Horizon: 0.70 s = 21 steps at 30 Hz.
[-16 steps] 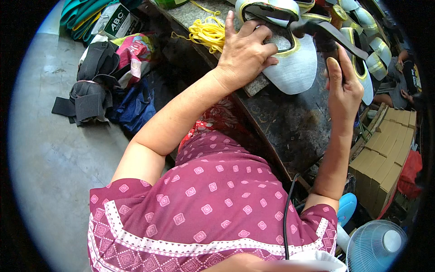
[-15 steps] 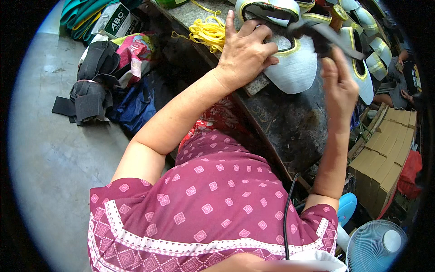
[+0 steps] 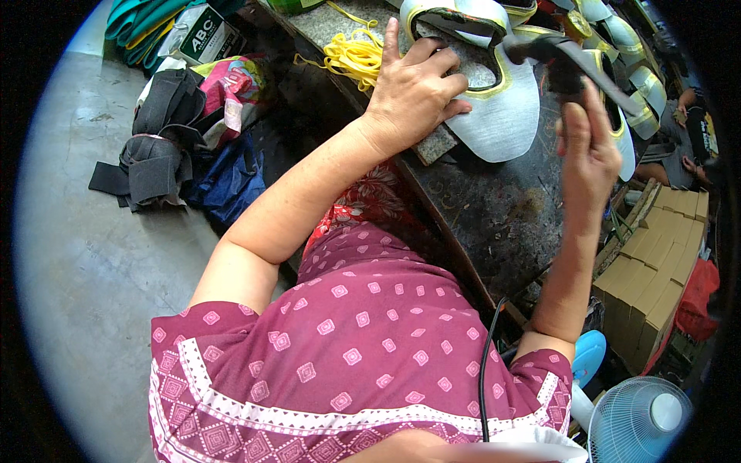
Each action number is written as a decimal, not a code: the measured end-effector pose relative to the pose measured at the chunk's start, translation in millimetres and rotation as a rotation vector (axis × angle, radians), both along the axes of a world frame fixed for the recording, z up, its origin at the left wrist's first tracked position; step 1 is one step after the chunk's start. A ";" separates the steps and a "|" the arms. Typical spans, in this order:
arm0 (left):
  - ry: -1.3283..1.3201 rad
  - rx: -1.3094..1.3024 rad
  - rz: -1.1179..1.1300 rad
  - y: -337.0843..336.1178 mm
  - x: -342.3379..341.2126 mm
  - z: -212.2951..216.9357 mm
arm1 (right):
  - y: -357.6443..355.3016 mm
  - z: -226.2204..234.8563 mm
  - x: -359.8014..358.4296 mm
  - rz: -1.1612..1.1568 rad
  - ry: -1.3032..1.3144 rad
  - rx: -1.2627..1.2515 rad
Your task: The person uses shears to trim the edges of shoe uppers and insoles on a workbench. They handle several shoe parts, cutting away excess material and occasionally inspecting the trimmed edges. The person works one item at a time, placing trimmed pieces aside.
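dark scuffed workbench (image 3: 494, 224) here. your left hand (image 3: 413, 96) presses flat, fingers spread, on the pale grey yellow-edged shoe upper (image 3: 502, 116); your right hand (image 3: 590, 150) is closed round a dark hammer-like tool (image 3: 559, 54) above it. looks like mid-tapping, so aim before striking.

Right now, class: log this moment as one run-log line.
left hand: pressing grey shoe upper on workbench | right hand: gripping dark hammer, raised

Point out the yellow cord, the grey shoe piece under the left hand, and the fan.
yellow cord (image 3: 353, 55), head view, middle of the bundle
grey shoe piece (image 3: 505, 116), head view, bare grey face near the rounded end
fan (image 3: 637, 420), head view, front grille
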State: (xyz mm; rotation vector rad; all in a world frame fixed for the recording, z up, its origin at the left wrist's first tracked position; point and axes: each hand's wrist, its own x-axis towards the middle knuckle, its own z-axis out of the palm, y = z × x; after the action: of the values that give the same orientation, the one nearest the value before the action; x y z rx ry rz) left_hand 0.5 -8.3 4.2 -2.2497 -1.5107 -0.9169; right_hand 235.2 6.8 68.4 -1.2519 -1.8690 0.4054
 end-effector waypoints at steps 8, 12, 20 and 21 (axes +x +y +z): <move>0.017 0.021 -0.001 -1.3 2.9 2.0 | 5.3 2.4 22.7 -0.080 -0.617 0.113; 0.070 0.047 0.041 -4.6 7.0 4.6 | 4.6 -0.6 21.2 -0.094 -0.152 0.076; 0.178 0.301 -0.131 -2.3 9.0 21.3 | 7.1 -30.5 11.8 -0.019 -0.393 -0.121; 0.208 0.238 -0.176 6.4 5.5 24.8 | 10.2 -29.2 13.7 0.014 -0.211 -0.281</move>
State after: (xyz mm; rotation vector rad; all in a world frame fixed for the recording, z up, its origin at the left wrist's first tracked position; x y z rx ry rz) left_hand 6.0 -1.9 29.0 -2.2472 -1.0698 -0.8303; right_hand 248.9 17.0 39.2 -1.5186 -2.0500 0.5783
